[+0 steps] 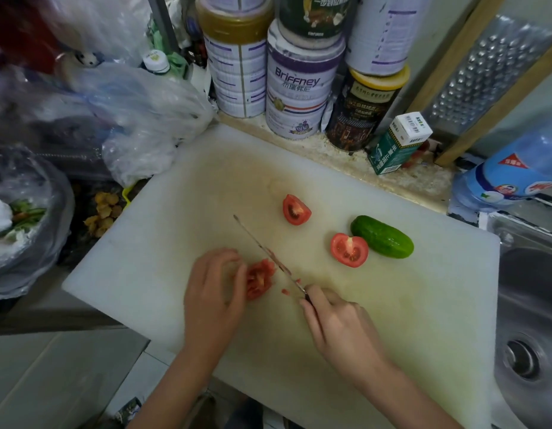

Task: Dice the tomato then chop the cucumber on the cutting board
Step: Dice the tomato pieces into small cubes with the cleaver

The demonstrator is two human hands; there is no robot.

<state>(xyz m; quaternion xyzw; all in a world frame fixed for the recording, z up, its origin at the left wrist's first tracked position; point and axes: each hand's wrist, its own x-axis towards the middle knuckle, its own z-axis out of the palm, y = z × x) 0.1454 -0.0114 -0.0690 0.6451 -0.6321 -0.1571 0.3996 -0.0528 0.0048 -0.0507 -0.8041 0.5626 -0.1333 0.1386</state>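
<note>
Dicing the tomato is the step in hand, and by my reading it is less than half done. On the cutting board [206, 196], the left hand [213, 292] curls its fingers against a partly cut tomato piece [259, 281], just toward 7 o'clock from the board's middle. The fingertips are blurred, so how firmly they press is hard to tell. The right hand [336, 329] grips the handle of the knife [262, 246], whose blade runs away toward 11 o'clock along the piece's right side, with a few red bits by its heel. A tomato wedge [295, 209] lies at 12 o'clock, cut face up, well apart from the work. A tomato half [349, 249] sits at 3 o'clock, and the whole cucumber [382, 236] lies just beside it toward 2 o'clock, untouched. The next move probably calls for short crosswise cuts through the held piece, fingertips tucked back from the edge, then the wedge and the half brought in 1 at a time before the cucumber
</note>
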